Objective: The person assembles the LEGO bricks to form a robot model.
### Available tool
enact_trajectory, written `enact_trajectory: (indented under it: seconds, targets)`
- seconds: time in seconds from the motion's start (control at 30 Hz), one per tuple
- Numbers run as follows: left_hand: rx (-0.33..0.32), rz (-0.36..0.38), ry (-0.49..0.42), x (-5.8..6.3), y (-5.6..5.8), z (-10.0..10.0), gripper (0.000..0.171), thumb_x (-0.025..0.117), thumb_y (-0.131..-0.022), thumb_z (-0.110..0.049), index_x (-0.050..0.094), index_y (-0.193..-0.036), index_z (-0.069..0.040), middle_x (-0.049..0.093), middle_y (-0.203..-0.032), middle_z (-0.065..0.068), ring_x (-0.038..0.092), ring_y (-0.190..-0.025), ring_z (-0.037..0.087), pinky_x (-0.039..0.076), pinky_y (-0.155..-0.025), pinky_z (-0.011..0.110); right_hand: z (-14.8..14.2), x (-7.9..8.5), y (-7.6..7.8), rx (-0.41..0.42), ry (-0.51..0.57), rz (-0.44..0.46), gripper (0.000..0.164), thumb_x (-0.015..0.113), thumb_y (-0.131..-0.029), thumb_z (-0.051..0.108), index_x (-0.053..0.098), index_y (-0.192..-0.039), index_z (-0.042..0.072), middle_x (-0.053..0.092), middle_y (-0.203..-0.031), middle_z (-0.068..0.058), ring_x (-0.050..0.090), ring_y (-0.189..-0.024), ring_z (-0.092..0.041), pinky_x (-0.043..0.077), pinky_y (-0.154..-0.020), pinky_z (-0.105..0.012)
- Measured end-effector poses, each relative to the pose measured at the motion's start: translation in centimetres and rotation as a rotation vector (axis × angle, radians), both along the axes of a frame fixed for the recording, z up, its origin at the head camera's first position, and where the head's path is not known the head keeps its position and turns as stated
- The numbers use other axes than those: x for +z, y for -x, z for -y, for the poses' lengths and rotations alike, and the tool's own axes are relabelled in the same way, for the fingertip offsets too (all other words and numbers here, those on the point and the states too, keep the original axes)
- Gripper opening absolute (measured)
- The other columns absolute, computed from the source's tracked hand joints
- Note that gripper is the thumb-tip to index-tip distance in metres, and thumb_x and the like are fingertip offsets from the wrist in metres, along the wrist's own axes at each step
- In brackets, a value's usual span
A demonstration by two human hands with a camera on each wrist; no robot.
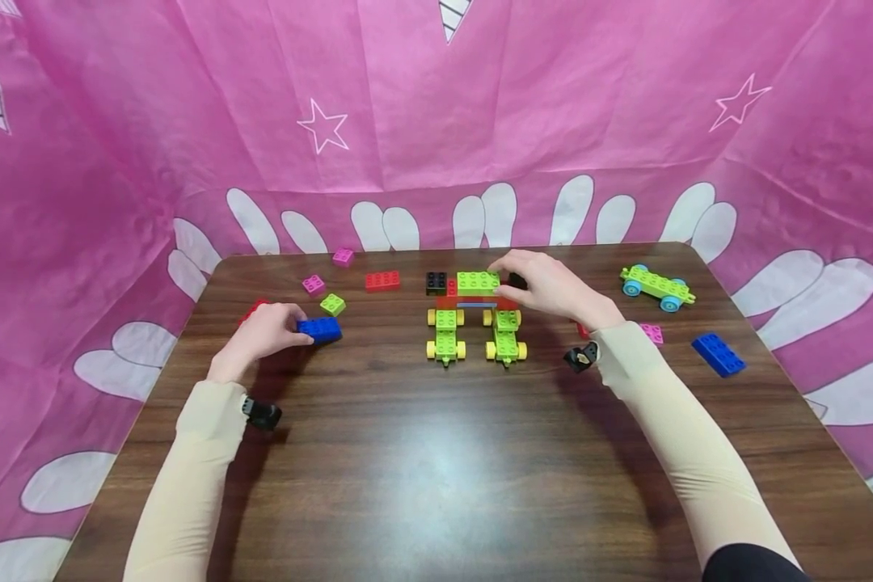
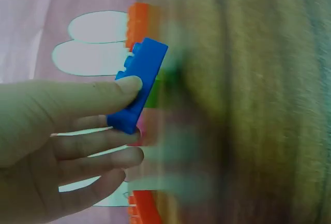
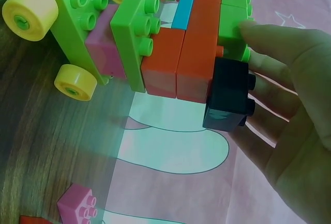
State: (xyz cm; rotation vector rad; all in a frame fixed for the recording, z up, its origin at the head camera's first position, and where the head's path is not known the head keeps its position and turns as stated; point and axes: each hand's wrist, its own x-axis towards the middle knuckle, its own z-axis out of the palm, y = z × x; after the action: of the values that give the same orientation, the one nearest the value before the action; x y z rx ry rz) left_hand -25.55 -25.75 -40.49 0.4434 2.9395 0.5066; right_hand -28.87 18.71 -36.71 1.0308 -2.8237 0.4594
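Observation:
In the head view my left hand [image 1: 267, 331] pinches a blue toy brick [image 1: 321, 330] at the table's left. The left wrist view shows that brick tilted, thumb on its near face and the other fingers spread. At the far middle stands a brick build on two lime wheeled bases [image 1: 446, 339] with yellow wheels. A lime brick [image 1: 478, 283] tops its red bricks, with a black brick [image 1: 436, 283] at the left end. My right hand [image 1: 549, 284] grips the lime brick's right end, thumb in front. Another black brick [image 3: 227, 92] sits by its fingers.
Left of the build lie a red brick [image 1: 383, 280], pink bricks [image 1: 343, 257] and a small lime brick [image 1: 332, 305]. At the right are a lime wheeled base [image 1: 658, 284] with blue wheels, a blue brick [image 1: 719, 355] and a pink brick [image 1: 651, 333]. Pink cloth hangs behind the table.

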Motion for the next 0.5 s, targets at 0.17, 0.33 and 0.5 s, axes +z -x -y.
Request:
enact_trajectory:
  seconds: [0.17, 0.33, 0.5]
  targets:
    - [0.048, 0.0, -0.079, 1.6, -0.3, 0.2, 0.039, 0.073, -0.08, -0.028, 0.064, -0.105, 0.0, 0.068, -0.096, 0.019, 0.058, -0.084, 0.027, 0.05, -0.077, 0.044, -0.1, 0.1, -0.1, 0.002, -0.002, -0.006, 0.032, 0.062, -0.089, 0.029, 0.062, -0.118, 0.015, 0.064, -0.112, -0.002, 0.06, -0.103, -0.02, 0.049, -0.088, -0.039]
    - [0.087, -0.042, -0.129, 3.1, -0.5, -0.4, 0.047, 0.072, -0.081, -0.034, 0.063, -0.11, 0.0, 0.067, -0.101, 0.022, 0.058, -0.087, 0.029, 0.048, -0.079, 0.045, -0.1, 0.2, 0.0, -0.006, -0.003, -0.02, 0.031, 0.063, -0.089, 0.03, 0.063, -0.117, 0.016, 0.065, -0.11, -0.002, 0.059, -0.102, -0.019, 0.049, -0.088, -0.038]
    - [0.055, -0.121, -0.194, 3.9, -0.5, -1.7, 0.045, 0.074, -0.08, -0.031, 0.064, -0.11, 0.0, 0.07, -0.1, 0.021, 0.065, -0.087, 0.03, 0.05, -0.08, 0.045, -0.1, 0.1, 0.0, 0.006, 0.007, -0.013, 0.031, 0.063, -0.089, 0.028, 0.064, -0.116, 0.014, 0.065, -0.11, -0.002, 0.06, -0.102, -0.022, 0.049, -0.086, -0.039]
